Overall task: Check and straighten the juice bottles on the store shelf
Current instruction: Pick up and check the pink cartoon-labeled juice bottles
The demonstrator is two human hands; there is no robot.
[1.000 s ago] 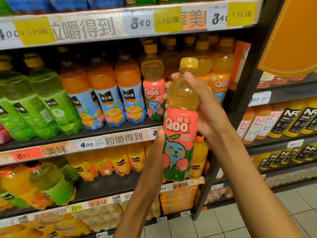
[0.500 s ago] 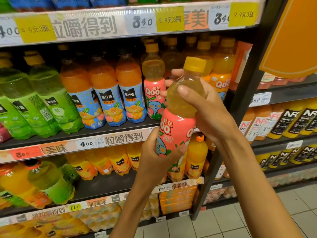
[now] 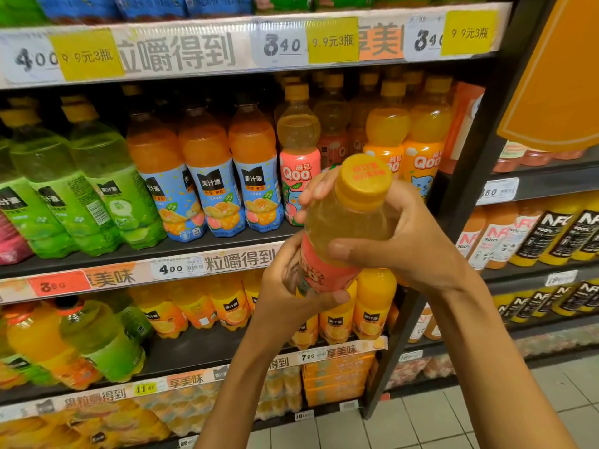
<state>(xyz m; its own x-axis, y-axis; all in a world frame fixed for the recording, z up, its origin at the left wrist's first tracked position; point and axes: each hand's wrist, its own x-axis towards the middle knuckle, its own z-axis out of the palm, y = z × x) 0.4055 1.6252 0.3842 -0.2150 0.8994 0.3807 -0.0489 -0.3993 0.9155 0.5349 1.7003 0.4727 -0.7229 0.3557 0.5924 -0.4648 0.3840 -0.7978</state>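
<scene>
I hold a pink-labelled Qoo juice bottle [image 3: 343,222] in front of the shelf, tipped so its yellow cap [image 3: 363,179] points toward me. My right hand [image 3: 411,241] wraps the clear upper part below the cap. My left hand [image 3: 291,286] grips the lower label and hides the bottle's base. Behind it on the middle shelf [image 3: 210,244] stands another pink Qoo bottle [image 3: 299,163], with orange Qoo bottles [image 3: 421,147] to its right and blue-labelled orange juice bottles [image 3: 210,176] to its left.
Green juice bottles [image 3: 81,179] lean at the shelf's left. A lower shelf holds small yellow juice bottles [image 3: 372,303] and larger tilted bottles [image 3: 81,338]. A black upright post [image 3: 453,202] divides this bay from NFC bottles [image 3: 557,234] at right. Tiled floor [image 3: 421,426] lies below.
The bottle has tipped from upright, label facing me, to cap-toward-me. My left hand moved from under its base up around the lower label, and both hands came lower.
</scene>
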